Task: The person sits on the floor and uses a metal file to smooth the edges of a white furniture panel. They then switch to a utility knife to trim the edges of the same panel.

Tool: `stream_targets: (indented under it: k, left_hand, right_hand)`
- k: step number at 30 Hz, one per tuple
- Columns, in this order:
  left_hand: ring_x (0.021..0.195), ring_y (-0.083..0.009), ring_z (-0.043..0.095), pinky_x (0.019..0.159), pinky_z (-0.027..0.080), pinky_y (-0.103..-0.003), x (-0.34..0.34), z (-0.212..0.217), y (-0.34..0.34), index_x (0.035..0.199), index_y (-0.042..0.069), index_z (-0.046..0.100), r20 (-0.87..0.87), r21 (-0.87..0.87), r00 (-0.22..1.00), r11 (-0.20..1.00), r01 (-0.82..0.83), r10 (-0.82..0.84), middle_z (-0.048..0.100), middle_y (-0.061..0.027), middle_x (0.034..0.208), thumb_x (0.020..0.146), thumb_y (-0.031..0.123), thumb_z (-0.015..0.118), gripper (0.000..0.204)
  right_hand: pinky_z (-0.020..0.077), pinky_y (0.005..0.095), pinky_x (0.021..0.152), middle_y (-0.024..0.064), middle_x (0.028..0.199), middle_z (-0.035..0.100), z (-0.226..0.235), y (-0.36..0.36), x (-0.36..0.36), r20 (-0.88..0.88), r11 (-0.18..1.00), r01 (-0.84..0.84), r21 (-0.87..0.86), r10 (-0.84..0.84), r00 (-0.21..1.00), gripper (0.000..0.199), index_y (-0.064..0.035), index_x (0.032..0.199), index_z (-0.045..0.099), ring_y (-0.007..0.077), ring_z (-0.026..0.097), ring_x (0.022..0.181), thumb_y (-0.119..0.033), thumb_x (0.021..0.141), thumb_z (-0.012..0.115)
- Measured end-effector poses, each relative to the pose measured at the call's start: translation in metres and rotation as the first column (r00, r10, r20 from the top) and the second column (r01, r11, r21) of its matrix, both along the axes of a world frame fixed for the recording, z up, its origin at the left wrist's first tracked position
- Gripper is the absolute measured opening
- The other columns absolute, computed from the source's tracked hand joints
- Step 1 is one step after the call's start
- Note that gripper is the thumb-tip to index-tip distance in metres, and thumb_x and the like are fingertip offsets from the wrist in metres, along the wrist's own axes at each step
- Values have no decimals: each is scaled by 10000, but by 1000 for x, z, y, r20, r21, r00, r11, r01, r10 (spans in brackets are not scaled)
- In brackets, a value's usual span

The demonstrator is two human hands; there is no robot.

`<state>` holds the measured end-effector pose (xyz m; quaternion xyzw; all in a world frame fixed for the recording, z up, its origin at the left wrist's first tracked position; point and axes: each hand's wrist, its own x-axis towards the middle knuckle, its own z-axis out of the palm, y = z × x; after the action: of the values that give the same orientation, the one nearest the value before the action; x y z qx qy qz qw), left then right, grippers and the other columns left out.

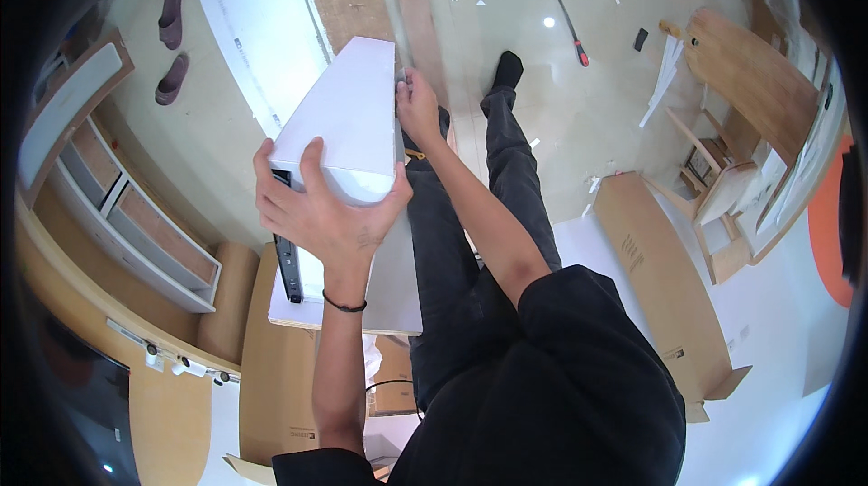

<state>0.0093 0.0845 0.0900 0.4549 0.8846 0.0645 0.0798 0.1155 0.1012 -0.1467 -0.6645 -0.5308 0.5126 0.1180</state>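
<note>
My left hand (324,215) is spread over the near end of a white box-shaped furniture part (348,115), gripping it with the fingers bent over its left side and top and the thumb at its near right corner. My right hand (419,111) is at the part's far right edge, fingers curled in; I cannot tell whether they pinch the edge or hold something small there.

The part lies just left of my legs, its top face narrowing away from me. Beside its left edge and below my left fingers, a black metal drawer slide (287,269) runs along a white board (393,278) that reaches back toward me. A black wristband (346,307) circles my left wrist.

My legs, in dark trousers (517,147), stretch forward on the right, ending in a black sock (509,70). Farther out, a long cardboard box (655,278) lies to my right, and more cardboard (271,377) to my left. On the floor ahead are a long thin tool (571,29) with a red-and-black handle, a long white panel (244,25) and, at the left, two purplish slippers (171,16).
</note>
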Motion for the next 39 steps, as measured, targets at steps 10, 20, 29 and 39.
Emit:
stream_targets:
  k: [10, 20, 29, 39]
  left_hand:
    - [1202, -407, 412, 908, 352, -501, 1, -3, -2, 1129, 143, 573, -87, -51, 995, 998, 47, -51, 405, -190, 1372, 539, 525, 811, 741]
    - [1244, -384, 419, 981, 362, -546, -1, -9, -7, 1149, 147, 589, -119, -51, 989, 996, 76, -82, 421, -162, 1361, 537, 488, 821, 738]
    - [1271, -375, 406, 991, 355, -541, -1, -9, -9, 1145, 135, 603, -103, -49, 987, 992, 119, -124, 417, -154, 1370, 588, 485, 810, 690]
    - [1293, -363, 382, 1009, 340, -551, -5, -13, -14, 1168, 98, 592, -16, 27, 993, 993, 119, -119, 401, -161, 1374, 672, 509, 768, 668]
  right_hand:
    - [521, 424, 700, 212, 981, 642, -37, -5, 4, -103, 1000, -16, 23, 18, 994, 196, 11, 1098, 574, 282, 689, 851, -120, 958, 537]
    - [520, 275, 631, 44, 903, 622, -12, -23, 3, -349, 785, 348, -512, -561, 751, 311, 35, 1177, 610, 138, 592, 719, -175, 962, 528]
    - [529, 264, 608, 83, 1140, 598, 24, -21, 4, -455, 735, 451, -506, -672, 584, 266, 21, 1164, 623, 136, 600, 722, -123, 973, 507]
    - [498, 261, 631, 89, 1059, 676, 24, -19, 13, -412, 579, 478, -660, -812, 414, 251, -4, 1148, 608, 114, 575, 655, -158, 1007, 469]
